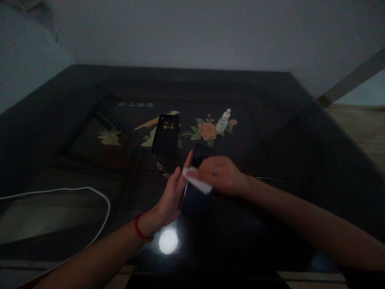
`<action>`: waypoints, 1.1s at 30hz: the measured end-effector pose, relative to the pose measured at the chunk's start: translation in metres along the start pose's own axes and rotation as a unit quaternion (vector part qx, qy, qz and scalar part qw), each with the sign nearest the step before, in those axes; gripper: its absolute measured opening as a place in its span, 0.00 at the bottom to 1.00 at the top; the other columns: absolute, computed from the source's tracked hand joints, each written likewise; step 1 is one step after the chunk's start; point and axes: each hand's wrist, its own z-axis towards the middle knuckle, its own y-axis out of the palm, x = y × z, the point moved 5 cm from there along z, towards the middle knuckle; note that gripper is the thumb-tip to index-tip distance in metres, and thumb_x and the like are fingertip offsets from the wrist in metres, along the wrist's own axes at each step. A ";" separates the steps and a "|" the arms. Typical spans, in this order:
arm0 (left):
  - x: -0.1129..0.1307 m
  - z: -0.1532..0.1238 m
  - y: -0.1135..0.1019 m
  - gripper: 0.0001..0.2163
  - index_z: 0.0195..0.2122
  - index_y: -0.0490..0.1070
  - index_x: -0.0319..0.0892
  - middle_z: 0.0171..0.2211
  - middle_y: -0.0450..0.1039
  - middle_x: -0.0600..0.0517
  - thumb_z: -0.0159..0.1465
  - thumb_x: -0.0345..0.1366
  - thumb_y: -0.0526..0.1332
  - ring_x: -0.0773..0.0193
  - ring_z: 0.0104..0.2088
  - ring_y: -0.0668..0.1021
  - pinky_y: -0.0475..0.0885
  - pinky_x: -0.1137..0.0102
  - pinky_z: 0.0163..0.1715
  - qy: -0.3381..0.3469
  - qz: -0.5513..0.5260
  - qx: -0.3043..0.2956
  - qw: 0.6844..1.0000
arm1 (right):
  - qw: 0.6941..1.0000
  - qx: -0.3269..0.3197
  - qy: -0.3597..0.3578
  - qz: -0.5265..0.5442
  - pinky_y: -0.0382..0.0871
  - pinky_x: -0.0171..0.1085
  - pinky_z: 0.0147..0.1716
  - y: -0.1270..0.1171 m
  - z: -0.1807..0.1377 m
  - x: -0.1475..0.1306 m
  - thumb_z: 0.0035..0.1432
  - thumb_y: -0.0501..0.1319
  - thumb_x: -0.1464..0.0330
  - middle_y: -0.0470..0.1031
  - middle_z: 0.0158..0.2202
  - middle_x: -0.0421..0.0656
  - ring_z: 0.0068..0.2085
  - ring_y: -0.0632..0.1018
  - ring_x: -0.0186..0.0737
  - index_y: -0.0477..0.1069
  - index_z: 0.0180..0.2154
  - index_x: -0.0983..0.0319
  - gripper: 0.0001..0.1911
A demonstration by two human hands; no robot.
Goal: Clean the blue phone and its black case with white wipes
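Note:
A dark smartphone (197,202) is tilted above the table, its long edge gripped by my left hand (171,196), which wears a red bracelet at the wrist. My right hand (224,174), with a ring on one finger, pinches a folded white wipe (199,184) and holds it against the phone's screen. The hand is slightly blurred. Just beyond the phone lies a black phone case (166,134) with camera cutouts, and a beaded strap (161,166) trails from its lower end. A dropper bottle (223,121) with a white top stands farther back on the right.
The dark glossy table (279,132) carries a flower and bird picture and reflects a round light. A white cable (90,188) curves over its left side. A pale wall (192,36) rises behind the far edge.

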 end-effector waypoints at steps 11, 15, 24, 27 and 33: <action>-0.002 0.000 -0.002 0.30 0.67 0.40 0.57 0.56 0.69 0.51 0.66 0.51 0.49 0.58 0.44 0.77 0.69 0.61 0.47 0.002 -0.008 0.002 1.000 | 0.995 -0.009 -0.099 0.016 0.62 0.31 0.23 0.004 -0.005 -0.028 0.65 0.53 0.72 0.70 0.22 0.35 0.22 0.69 0.29 0.74 0.38 0.64 0.10; 0.000 0.000 0.000 0.28 0.66 0.40 0.64 0.60 0.65 0.53 0.66 0.53 0.46 0.55 0.49 0.75 0.66 0.56 0.50 -0.014 0.004 -0.005 1.000 | 0.972 0.130 0.186 -0.067 0.68 0.33 0.34 -0.017 -0.022 0.047 0.65 0.54 0.72 0.77 0.34 0.44 0.35 0.76 0.35 0.74 0.41 0.64 0.10; 0.001 0.001 0.001 0.26 0.66 0.47 0.62 0.64 0.58 0.55 0.66 0.53 0.46 0.52 0.57 0.70 0.62 0.56 0.55 -0.005 -0.007 0.023 1.000 | 0.999 0.012 -0.040 0.004 0.61 0.32 0.24 -0.004 -0.019 -0.016 0.65 0.53 0.74 0.68 0.22 0.36 0.24 0.69 0.30 0.73 0.41 0.68 0.10; 0.001 0.000 0.003 0.27 0.65 0.41 0.67 0.64 0.59 0.54 0.66 0.53 0.45 0.49 0.52 0.74 0.64 0.48 0.52 -0.026 -0.009 0.014 1.000 | 0.993 0.063 0.091 -0.039 0.63 0.33 0.27 -0.017 -0.031 0.033 0.65 0.51 0.77 0.73 0.28 0.43 0.30 0.73 0.33 0.71 0.44 0.70 0.12; 0.004 0.003 -0.001 0.25 0.66 0.45 0.61 0.65 0.57 0.56 0.67 0.49 0.45 0.54 0.58 0.68 0.60 0.55 0.58 0.007 -0.034 0.043 0.998 | 0.999 -0.004 0.028 0.036 0.61 0.31 0.23 -0.005 -0.039 -0.004 0.67 0.51 0.72 0.68 0.22 0.37 0.24 0.68 0.31 0.72 0.42 0.67 0.12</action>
